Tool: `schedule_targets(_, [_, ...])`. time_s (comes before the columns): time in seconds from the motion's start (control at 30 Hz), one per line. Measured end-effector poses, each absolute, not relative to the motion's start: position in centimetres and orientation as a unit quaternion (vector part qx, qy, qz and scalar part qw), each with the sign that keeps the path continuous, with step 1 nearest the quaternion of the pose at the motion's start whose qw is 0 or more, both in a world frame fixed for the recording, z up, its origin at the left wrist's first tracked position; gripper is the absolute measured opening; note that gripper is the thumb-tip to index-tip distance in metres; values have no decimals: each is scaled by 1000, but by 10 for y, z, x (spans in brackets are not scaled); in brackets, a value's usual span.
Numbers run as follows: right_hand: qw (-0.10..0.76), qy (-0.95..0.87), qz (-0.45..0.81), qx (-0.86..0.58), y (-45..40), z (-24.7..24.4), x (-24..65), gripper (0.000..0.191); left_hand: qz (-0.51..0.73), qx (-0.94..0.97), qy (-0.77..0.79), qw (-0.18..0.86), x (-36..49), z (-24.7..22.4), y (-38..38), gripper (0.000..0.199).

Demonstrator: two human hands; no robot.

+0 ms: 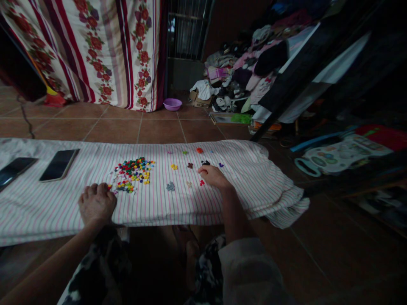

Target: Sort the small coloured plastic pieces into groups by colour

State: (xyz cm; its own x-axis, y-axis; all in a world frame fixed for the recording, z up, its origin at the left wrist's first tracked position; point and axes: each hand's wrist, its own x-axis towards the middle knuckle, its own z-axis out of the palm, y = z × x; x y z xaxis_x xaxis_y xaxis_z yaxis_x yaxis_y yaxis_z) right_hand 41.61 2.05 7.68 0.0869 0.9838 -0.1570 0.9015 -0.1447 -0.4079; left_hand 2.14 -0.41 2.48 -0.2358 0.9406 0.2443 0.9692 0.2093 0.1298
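the right hand (213,176) bends its fingertips beside the black pieces (206,162), apparently placing one; a light release is called for next. the left hand (98,204) curls beside the mixed pile (132,169) on striped cloth (143,209); neither grip can be told.

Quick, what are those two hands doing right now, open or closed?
Left hand: fingers bent beside the mixed pile; grip cannot be told.
Right hand: fingers bunched by the black pieces; too small to tell whether they hold one.
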Motion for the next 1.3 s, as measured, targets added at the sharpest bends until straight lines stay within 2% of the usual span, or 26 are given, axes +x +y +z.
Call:
schedule_targets(0.17, [151, -690, 152, -691, 39, 79, 373, 33, -129, -608, -779, 78, 20, 18, -2, 36])
schedule_targets(0.3, [173, -743, 164, -626, 51, 79, 320, 31, -143, -608, -776, 90, 20, 15, -1, 36])
schedule_targets(0.67, [95, -845, 194, -489, 56, 75, 198, 28, -153, -601, -782, 66, 20, 13, -1, 40])
schedule_targets(0.9, [62, -845, 172, -502, 62, 71, 168, 34, -165, -604, -775, 87, 19, 8, 0, 39])
schedule_targets(1.3, [80, -773, 183, -602, 88, 50, 167, 36, -162, -601, -780, 71, 21, 12, 0, 38])
